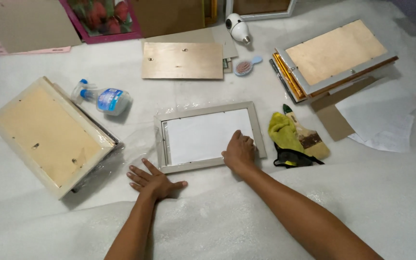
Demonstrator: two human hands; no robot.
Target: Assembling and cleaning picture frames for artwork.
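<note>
- Head view showed a person kneeling or sitting over a white foam sheet (371, 207) that covered the floor, with both bare arms reaching forward.
- Far to the left of the fingers lay a large cream frame (49, 137), back side up, resting on a second dark-edged piece, so it sat a little tilted.
- Just beyond the left fingers lay a clear spray bottle (104, 98) with a blue cap, on its side.
- The left hand (152, 182) was pressed flat on the foam, fingers spread apart and holding nothing; I judged it served as support for the body.
- Between the two hands, slightly ahead, lay the small grey frame (210, 136), face down, with a white sheet (203, 135) set inside its opening.
- The right hand (239, 151) rested on the lower right corner of this frame, fingers together and bent down on the white sheet and the rim, probably pushing the sheet into place; it gripped nothing.
- Well beyond the fingers lay a plywood board (182, 60) and a small pink hairbrush (246, 66).
- Just right of the right fingers lay a yellow cloth (282, 132) and a paintbrush (306, 137), close enough to reach.
- Farther right was a stack of frames (335, 58) with backs up, and loose white papers (381, 120).
</note>
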